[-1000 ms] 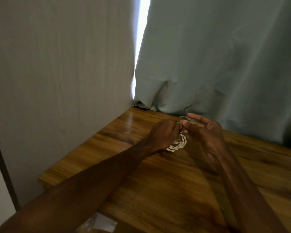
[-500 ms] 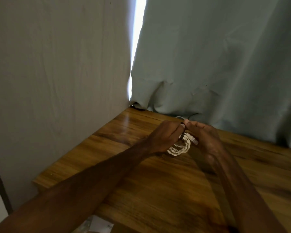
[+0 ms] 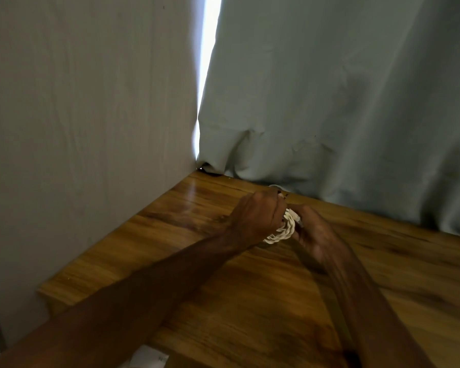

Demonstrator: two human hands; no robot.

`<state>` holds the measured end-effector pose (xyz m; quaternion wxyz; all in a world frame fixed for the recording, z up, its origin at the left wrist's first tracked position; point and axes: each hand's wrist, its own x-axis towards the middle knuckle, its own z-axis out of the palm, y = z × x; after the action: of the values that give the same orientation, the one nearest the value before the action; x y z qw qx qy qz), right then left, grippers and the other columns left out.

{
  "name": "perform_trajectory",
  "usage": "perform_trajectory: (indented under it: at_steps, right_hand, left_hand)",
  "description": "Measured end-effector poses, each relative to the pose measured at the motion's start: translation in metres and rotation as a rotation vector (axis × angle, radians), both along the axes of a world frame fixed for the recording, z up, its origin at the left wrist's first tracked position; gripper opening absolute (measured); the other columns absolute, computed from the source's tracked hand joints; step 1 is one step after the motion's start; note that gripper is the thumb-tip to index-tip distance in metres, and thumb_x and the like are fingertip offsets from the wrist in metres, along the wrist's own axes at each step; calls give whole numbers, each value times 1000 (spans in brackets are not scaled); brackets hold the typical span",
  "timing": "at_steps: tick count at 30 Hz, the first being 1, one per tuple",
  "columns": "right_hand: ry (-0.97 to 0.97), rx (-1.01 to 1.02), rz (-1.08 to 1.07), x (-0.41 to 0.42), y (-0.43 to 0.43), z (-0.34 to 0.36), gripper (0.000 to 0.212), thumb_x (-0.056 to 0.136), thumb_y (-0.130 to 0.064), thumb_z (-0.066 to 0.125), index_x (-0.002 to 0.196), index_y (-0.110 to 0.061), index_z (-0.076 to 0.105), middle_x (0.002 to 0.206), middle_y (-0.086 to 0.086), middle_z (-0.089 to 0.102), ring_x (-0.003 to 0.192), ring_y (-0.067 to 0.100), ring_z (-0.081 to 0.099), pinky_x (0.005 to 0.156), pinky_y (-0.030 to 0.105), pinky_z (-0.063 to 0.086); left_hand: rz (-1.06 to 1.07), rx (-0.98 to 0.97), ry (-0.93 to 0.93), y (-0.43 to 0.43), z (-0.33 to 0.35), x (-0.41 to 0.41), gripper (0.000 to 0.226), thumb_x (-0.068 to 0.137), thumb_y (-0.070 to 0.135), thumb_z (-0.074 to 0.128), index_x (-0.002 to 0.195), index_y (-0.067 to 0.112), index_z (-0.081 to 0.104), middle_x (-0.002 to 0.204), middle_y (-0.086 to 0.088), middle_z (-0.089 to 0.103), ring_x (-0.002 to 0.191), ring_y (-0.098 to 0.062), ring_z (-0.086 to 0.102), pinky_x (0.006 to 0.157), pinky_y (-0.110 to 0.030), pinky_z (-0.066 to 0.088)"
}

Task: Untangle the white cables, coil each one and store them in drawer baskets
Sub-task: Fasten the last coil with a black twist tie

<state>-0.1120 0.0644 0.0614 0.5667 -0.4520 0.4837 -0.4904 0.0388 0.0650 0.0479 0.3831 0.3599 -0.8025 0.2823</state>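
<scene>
white cable (image 3: 283,232), tightly coiled, twisted loops

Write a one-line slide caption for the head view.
Coiled white cable gripped by left hand and right hand at a wooden table, curtain behind.

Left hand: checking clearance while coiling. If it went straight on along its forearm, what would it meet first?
Probably the right hand, facing it across the coiled white braided cable that both grip; beyond, the grey-green curtain. Depth is unclear.

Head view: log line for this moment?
white cable: coiled | left hand: grips it | right hand: grips it | over wooden table
</scene>
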Motion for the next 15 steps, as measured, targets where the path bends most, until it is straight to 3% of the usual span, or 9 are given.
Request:
perform_trajectory:
  at_steps: [3, 7, 10, 12, 15]
  right_hand:
    - [-156, 157, 11, -7, -4, -4, 32, 96, -8, 49, 111, 13, 67, 97, 22, 72, 81, 26, 72, 75, 33, 62]
    - [-251, 246, 15, -13, -8, -7, 24, 97, -8, 49, 98, 8, 67, 89, 20, 72, 72, 25, 73, 72, 30, 62]
    - [-195, 245, 35, -11, -8, -10, 33, 96, -9, 53, 120, 9, 64, 121, 26, 66, 109, 31, 68, 100, 41, 55]
    - [-191, 223, 55, -11, -7, -9, 35, 98, -7, 52, 126, 11, 63, 123, 27, 67, 112, 33, 68, 93, 43, 59]
    - [-106, 145, 43, -13, -2, -5, 21, 99, -11, 58, 109, 1, 71, 97, 16, 78, 79, 23, 76, 63, 33, 65]
  left_hand:
    - [-37, 45, 90, 5, 2, -5, 24, 100, 8, 46, 87, -1, 64, 74, -15, 60, 55, -27, 56, 46, -30, 31]
    - [-95, 141, 259, 11, 4, -10, 37, 104, 22, 33, 91, 3, 62, 73, -11, 60, 57, -21, 50, 51, -37, 44]
    - [-219, 257, 384, 8, 0, -9, 33, 105, 26, 37, 85, 9, 56, 67, -4, 55, 55, -16, 44, 55, -34, 38]
    - [-231, 301, 412, 5, -2, -8, 32, 105, 26, 37, 80, 12, 52, 63, -3, 53, 52, -16, 44, 54, -36, 36]
    - [-141, 247, 388, 1, -3, -4, 38, 105, 25, 35, 75, 11, 53, 61, -6, 53, 52, -14, 39, 52, -38, 35]
